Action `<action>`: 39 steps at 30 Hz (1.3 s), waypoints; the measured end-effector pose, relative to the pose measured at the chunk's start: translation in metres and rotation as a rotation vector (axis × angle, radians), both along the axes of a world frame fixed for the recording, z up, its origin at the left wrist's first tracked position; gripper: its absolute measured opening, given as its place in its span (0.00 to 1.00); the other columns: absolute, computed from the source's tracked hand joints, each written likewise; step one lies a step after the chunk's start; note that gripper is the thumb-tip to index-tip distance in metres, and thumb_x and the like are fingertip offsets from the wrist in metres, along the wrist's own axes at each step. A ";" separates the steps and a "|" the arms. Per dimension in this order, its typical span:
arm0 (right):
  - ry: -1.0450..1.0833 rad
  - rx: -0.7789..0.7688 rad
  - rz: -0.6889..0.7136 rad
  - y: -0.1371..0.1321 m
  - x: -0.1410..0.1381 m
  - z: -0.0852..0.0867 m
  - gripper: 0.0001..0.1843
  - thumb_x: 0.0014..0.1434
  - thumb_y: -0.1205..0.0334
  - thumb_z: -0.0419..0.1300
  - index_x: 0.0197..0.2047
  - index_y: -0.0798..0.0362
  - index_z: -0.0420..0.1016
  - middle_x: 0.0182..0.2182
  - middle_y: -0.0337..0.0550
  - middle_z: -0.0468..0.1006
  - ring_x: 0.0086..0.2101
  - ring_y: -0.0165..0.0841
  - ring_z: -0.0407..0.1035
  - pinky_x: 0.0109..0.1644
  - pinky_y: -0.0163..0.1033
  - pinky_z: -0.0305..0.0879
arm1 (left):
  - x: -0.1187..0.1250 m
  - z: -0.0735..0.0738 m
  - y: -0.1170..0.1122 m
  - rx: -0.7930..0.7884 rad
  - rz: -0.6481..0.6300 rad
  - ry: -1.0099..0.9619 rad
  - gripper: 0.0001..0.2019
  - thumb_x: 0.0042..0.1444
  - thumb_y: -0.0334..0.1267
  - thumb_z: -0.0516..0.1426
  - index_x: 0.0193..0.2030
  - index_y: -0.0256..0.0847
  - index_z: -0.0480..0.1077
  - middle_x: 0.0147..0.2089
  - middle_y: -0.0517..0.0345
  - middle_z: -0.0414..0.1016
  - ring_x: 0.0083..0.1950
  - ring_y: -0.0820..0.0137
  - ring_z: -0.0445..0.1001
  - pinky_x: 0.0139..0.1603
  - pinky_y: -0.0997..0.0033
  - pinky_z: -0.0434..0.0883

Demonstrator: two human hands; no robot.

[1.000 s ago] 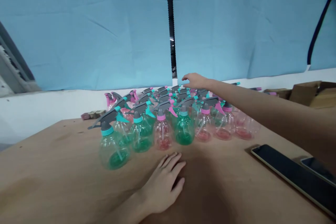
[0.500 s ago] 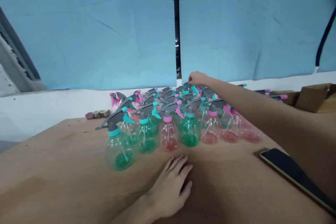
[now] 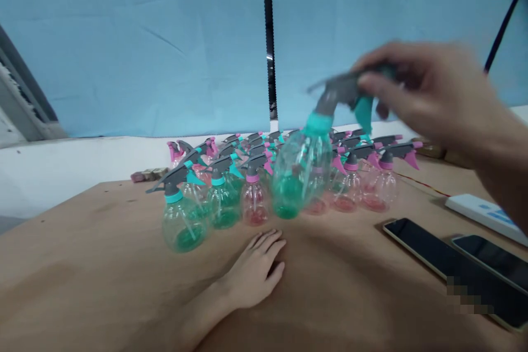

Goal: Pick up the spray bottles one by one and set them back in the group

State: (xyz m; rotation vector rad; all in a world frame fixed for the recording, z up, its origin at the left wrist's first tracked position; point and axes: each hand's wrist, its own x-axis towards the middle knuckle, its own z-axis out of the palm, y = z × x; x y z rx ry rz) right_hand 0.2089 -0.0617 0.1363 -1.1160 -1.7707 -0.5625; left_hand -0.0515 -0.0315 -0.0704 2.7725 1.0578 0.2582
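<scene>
The right hand (image 3: pixel 437 93) curls around the spray head (image 3: pixel 344 88) of a tilted bottle (image 3: pixel 308 157), held before the standing bottles (image 3: pixel 223 203) on a desk (image 3: pixel 103 286); a steady grip and clearance from them should serve best. The left hand (image 3: pixel 256 272) lies open, empty, palm down.

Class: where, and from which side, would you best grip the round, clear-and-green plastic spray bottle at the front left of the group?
Probably at its narrow turquoise plastic collar, from the near side. The spray bottle bulges below the collar, so that waist should resist slipping. This approach avoids the long grey lever jutting left above it and the other spray bottles to the right and behind.
</scene>
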 end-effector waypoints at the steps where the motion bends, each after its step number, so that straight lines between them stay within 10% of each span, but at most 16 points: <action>1: -0.053 -0.099 0.059 -0.006 -0.004 -0.016 0.10 0.60 0.57 0.52 0.40 0.49 0.71 0.29 0.40 0.75 0.29 0.34 0.69 0.30 0.39 0.64 | 0.000 0.000 0.000 -0.001 0.010 0.001 0.21 0.60 0.36 0.45 0.59 0.33 0.58 0.63 0.44 0.58 0.63 0.59 0.56 0.63 0.53 0.54; 7: -0.162 -0.297 0.228 0.006 -0.022 -0.092 0.08 0.61 0.66 0.49 0.40 0.53 0.69 0.33 0.42 0.73 0.29 0.31 0.67 0.31 0.35 0.63 | -0.002 0.004 -0.002 0.013 0.071 -0.078 0.32 0.52 0.23 0.43 0.65 0.34 0.41 0.64 0.41 0.54 0.61 0.58 0.60 0.58 0.53 0.61; 17: -0.128 -0.339 0.305 0.027 -0.020 -0.102 0.12 0.63 0.63 0.47 0.47 0.48 0.67 0.40 0.43 0.72 0.40 0.36 0.68 0.43 0.42 0.65 | -0.002 0.005 -0.003 0.035 0.081 -0.099 0.32 0.53 0.25 0.43 0.66 0.38 0.41 0.64 0.43 0.54 0.61 0.59 0.60 0.61 0.54 0.58; 22: 0.345 -0.242 0.323 0.020 -0.015 -0.126 0.18 0.64 0.55 0.43 0.57 0.43 0.56 0.53 0.43 0.65 0.52 0.37 0.61 0.53 0.46 0.61 | -0.004 0.015 -0.006 0.009 0.120 -0.313 0.24 0.63 0.36 0.40 0.65 0.39 0.43 0.67 0.48 0.49 0.67 0.63 0.47 0.65 0.55 0.48; 27: 0.765 -0.450 0.254 0.019 -0.015 -0.203 0.18 0.64 0.49 0.39 0.53 0.41 0.59 0.53 0.43 0.66 0.53 0.39 0.60 0.55 0.50 0.59 | 0.010 0.044 0.024 -0.285 -0.002 -0.749 0.30 0.58 0.44 0.52 0.64 0.48 0.45 0.67 0.51 0.47 0.65 0.60 0.53 0.61 0.56 0.57; 31: 0.633 -0.768 0.321 0.016 -0.023 -0.244 0.19 0.63 0.52 0.43 0.54 0.44 0.60 0.56 0.44 0.64 0.57 0.40 0.56 0.60 0.54 0.51 | 0.037 0.070 0.060 -0.670 -0.191 -0.774 0.42 0.41 0.42 0.65 0.63 0.45 0.52 0.59 0.46 0.62 0.57 0.55 0.64 0.52 0.56 0.65; 39: 0.101 -0.826 0.262 0.004 -0.024 -0.242 0.23 0.62 0.59 0.44 0.60 0.47 0.56 0.56 0.47 0.64 0.57 0.40 0.56 0.61 0.53 0.50 | 0.063 0.087 0.061 -0.710 -0.170 -0.671 0.22 0.41 0.40 0.63 0.45 0.41 0.71 0.28 0.62 0.67 0.32 0.70 0.66 0.36 0.68 0.64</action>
